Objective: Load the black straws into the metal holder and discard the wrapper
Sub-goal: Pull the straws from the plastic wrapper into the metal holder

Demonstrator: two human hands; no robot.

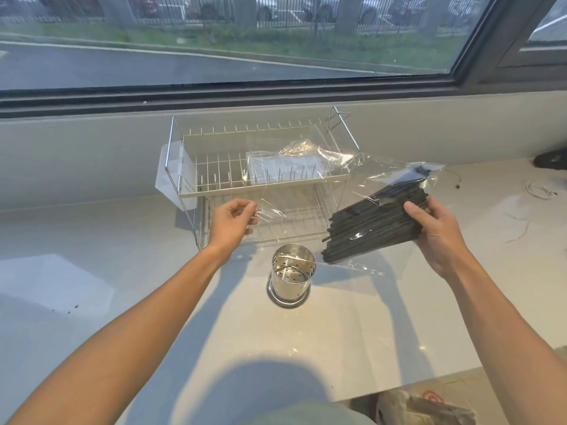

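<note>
A bundle of black straws [372, 228] is held tilted above the counter by my right hand [435, 231], whose fingers curl round its right end. A clear plastic wrapper [294, 191] stretches from the bundle leftward across the rack. My left hand [233, 222] pinches the wrapper's left edge between thumb and fingers. The perforated metal holder [291, 273] stands upright and empty on the white counter, below and between my hands.
A two-tier wire dish rack [214, 167] stands behind the holder against the window sill. Cables [540, 190] and a dark object [550, 159] lie at the far right. A plastic bag [426, 407] sits below the counter's front edge at lower right.
</note>
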